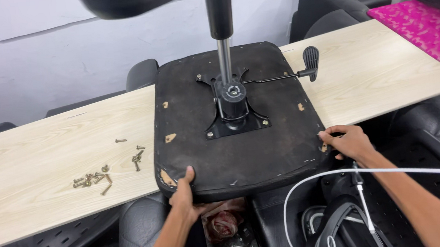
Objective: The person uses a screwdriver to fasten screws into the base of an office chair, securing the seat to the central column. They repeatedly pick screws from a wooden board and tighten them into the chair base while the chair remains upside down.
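While the black upholstered chair seat (235,122) lies upside down across the long pale wood-grain board (39,153), both of the person's hands hold its near edge. The left hand (185,194) grips the near left corner, thumb on the fabric underside and fingers curled beneath. The right hand (348,142) pinches the near right corner, fingers closed on the rim. Gripping at two corners would steady the seat, whose near edge overhangs the board. Bolted at the centre of the seat is a black metal tilt plate (236,112), from which the chrome and black gas cylinder (221,29) rises straight up; underside-up placement leaves this hardware exposed. A black paddle-ended lever (307,64) extends from the plate to the right, resting over the board. Small brass-coloured screws (103,174) lie scattered on the board left of the seat, well apart from both hands. A white cable (308,184) loops below the right forearm. Other black chair parts sit beneath and behind the board.
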